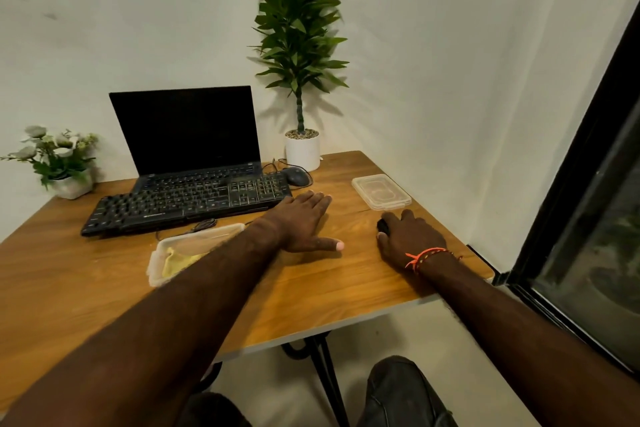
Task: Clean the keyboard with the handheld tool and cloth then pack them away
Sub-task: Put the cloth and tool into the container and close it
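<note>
A black keyboard (187,204) lies on the wooden table (86,281) in front of a laptop. My left hand (304,225) rests flat and open on the table just right of the keyboard. My right hand (408,239) covers a small black object (382,226), probably the handheld tool, with fingers curled over it. A clear plastic container (194,243) near the front holds a yellow cloth (178,260); my left forearm hides part of it. The container's clear lid (381,191) lies at the table's right side, beyond my right hand.
An open black laptop (187,135) stands behind the keyboard. A dark mouse (296,176) and a tall potted plant (301,149) are at the back, a small flower pot (69,184) at the far left. A dark window frame (571,184) borders the right.
</note>
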